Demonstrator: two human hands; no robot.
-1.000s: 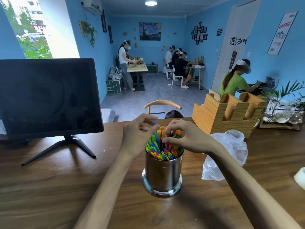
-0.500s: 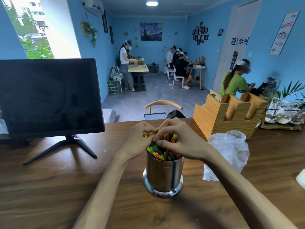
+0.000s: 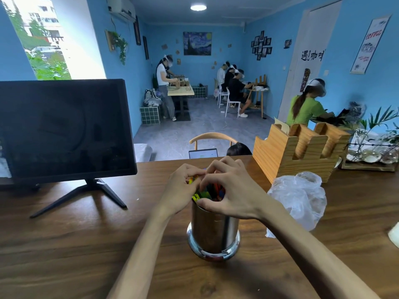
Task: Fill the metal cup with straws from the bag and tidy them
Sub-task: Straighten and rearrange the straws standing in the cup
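Wooden table [image 3: 64, 244] runs the full width; its far edge sits just behind the hands, with a chair back [image 3: 212, 137] and a laptop screen [image 3: 203, 153] beyond it.

Left third: dark monitor [image 3: 62, 128] on a splayed stand [image 3: 90, 195], feet well left of the cup. Open wood between the stand and the left forearm, and open wood all along the near side around both forearms.

Centre: metal cup [image 3: 213, 231] stands upright on the table, flared base flat on the wood, apart from everything else on the surface. It's packed with coloured straws [image 3: 210, 192], tops showing above the rim in yellow, green, red and blue; most of the bundle is hidden by fingers.

Left hand [image 3: 183, 190]: at the cup's left rim, fingers curled in onto the straw tops, tips pinching a few yellow/green ones.

Right hand [image 3: 233, 190]: arched over the cup mouth from the right, fingers curled around the straw bundle, thumb lying along the near rim. The two hands' fingertips meet above the straws.

Right of the cup: crumpled clear plastic bag [image 3: 300, 197] lying on the table, near the right forearm but not touching the cup. Contents can't be made out. Behind it, touching or just beside, a wooden slotted holder [image 3: 295, 156]. Far right edge: a plant tray [image 3: 371, 156] and a pale object [image 3: 394, 234] cut off by the frame.
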